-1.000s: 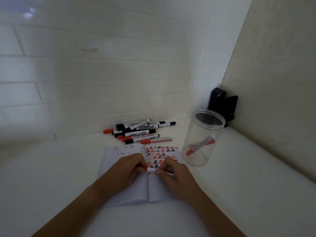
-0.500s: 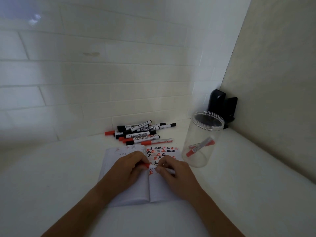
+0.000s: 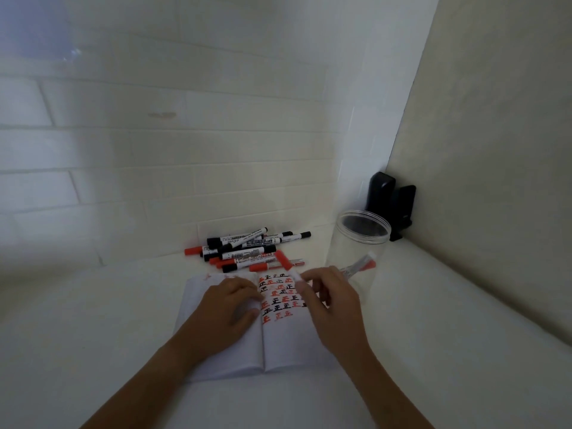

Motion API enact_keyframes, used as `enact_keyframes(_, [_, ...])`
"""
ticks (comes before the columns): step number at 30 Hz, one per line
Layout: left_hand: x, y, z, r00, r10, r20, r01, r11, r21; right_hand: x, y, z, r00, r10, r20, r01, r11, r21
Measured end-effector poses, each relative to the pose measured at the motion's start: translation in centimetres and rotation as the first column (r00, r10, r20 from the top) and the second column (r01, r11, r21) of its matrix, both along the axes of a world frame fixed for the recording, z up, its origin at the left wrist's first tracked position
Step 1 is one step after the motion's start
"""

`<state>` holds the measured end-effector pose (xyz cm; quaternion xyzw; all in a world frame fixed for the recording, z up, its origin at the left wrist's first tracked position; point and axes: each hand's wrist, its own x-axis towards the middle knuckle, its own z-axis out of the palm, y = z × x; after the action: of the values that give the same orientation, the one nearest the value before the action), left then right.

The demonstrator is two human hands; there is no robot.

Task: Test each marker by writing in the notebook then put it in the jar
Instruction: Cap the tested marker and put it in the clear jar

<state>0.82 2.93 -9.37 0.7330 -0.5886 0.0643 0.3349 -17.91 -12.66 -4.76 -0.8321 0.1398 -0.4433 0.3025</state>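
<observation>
An open notebook (image 3: pixel 278 345) lies on the white counter, its right page filled with red and black marks. My right hand (image 3: pixel 332 301) pinches a capped red marker (image 3: pixel 288 266) that tilts up and to the left above the page. My left hand (image 3: pixel 224 308) rests on the left page with its fingers curled at the spine. A clear plastic jar (image 3: pixel 356 258) stands open to the right of the notebook with a red marker (image 3: pixel 360 264) inside. A pile of red and black markers (image 3: pixel 247 249) lies behind the notebook by the wall.
A black object (image 3: pixel 390 205) stands in the corner behind the jar. A tiled wall runs along the back and a plain wall closes the right side. White counter (image 3: pixel 93 320) stretches to the left of the notebook.
Both hands were together on the marker at the notebook's spine. Now my right hand has lifted the capped marker up and right, and my left hand stays on the page.
</observation>
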Motion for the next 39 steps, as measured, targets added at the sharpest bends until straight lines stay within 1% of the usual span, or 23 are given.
enact_keyframes(2, [0.2,-0.1,-0.3,1.0,-0.01,0.012,0.01,1.0,0.008,-0.3,0.3,2.3,0.998,0.013,0.056,-0.015,0.999,0.037])
enact_keyframes(4, [0.4,-0.2,-0.5,1.0,-0.014,0.015,0.014,1.0,0.002,-0.8,0.2,4.8,0.995,-0.008,0.104,0.001,0.998,0.066])
enact_keyframes(7, [0.6,-0.2,-0.7,1.0,-0.012,0.009,0.012,1.0,-0.012,-1.4,-1.1,8.3,0.986,-0.08,0.146,0.074,0.996,0.042])
enact_keyframes(11, [0.5,-0.2,-0.8,1.0,-0.012,0.001,0.012,1.0,-0.02,-1.5,-3.9,11.2,0.955,-0.2,0.218,0.19,0.98,0.066])
enact_keyframes(14, [0.6,-0.3,-0.8,1.0,-0.015,0.003,0.015,1.0,-0.014,-1.2,-5.5,11.8,0.916,-0.312,0.251,0.313,0.949,0.037])
enact_keyframes(17, [0.6,-0.3,-0.8,1.0,-0.006,0.006,0.006,1.0,-0.004,-0.8,-6.2,11.0,0.92,-0.326,0.218,0.322,0.945,0.055])
enact_keyframes(20, [0.7,-0.4,-0.9,1.0,-0.01,0.003,0.01,1.0,-0.007,-1.1,-5.3,10.6,0.879,-0.349,0.324,0.312,0.936,0.16])
enact_keyframes(22, [0.8,-0.4,-1.0,1.0,-0.011,0.007,0.011,1.0,-0.002,-1.2,-5.2,10.5,0.843,-0.388,0.372,0.341,0.921,0.19])
enact_keyframes(23, [0.8,-0.4,-1.1,1.0,-0.007,0.011,0.007,1.0,0.002,-1.0,-5.4,10.2,0.845,-0.401,0.354,0.365,0.916,0.167])
enact_keyframes(24, [0.8,-0.4,-1.2,1.0,-0.001,0.012,0.001,1.0,0.004,-0.8,-5.8,9.8,0.86,-0.41,0.304,0.393,0.912,0.118])
enact_keyframes(26, [0.8,-0.4,-1.1,1.0,0.006,0.009,-0.006,1.0,0.0,-0.1,-6.9,8.9,0.89,-0.44,0.121,0.448,0.892,-0.054])
enact_keyframes(27, [0.7,-0.4,-1.1,1.0,0.006,0.008,-0.006,1.0,-0.003,0.3,-7.3,8.4,0.888,-0.458,0.032,0.458,0.877,-0.149])
enact_keyframes(28, [0.7,-0.4,-1.0,1.0,0.005,0.01,-0.005,1.0,-0.004,0.5,-7.6,8.0,0.88,-0.474,-0.038,0.456,0.863,-0.216])
enact_keyframes(29, [0.6,-0.4,-0.9,1.0,0.002,0.014,-0.002,1.0,-0.006,0.7,-7.8,7.7,0.872,-0.484,-0.076,0.451,0.853,-0.263])
enact_keyframes(32, [0.6,-0.4,-0.8,1.0,-0.003,0.018,0.004,1.0,-0.005,0.7,-7.7,7.5,0.848,-0.526,-0.071,0.47,0.806,-0.36])
enact_keyframes(36, [0.7,-0.4,-0.9,1.0,0.002,0.025,-0.002,1.0,0.007,0.5,-7.8,7.3,0.822,-0.564,-0.082,0.474,0.756,-0.452])
enact_keyframes(39, [0.7,-0.5,-1.0,0.999,0.006,0.034,-0.007,1.0,0.013,0.4,-8.4,6.8,0.816,-0.572,-0.086,0.471,0.742,-0.477])
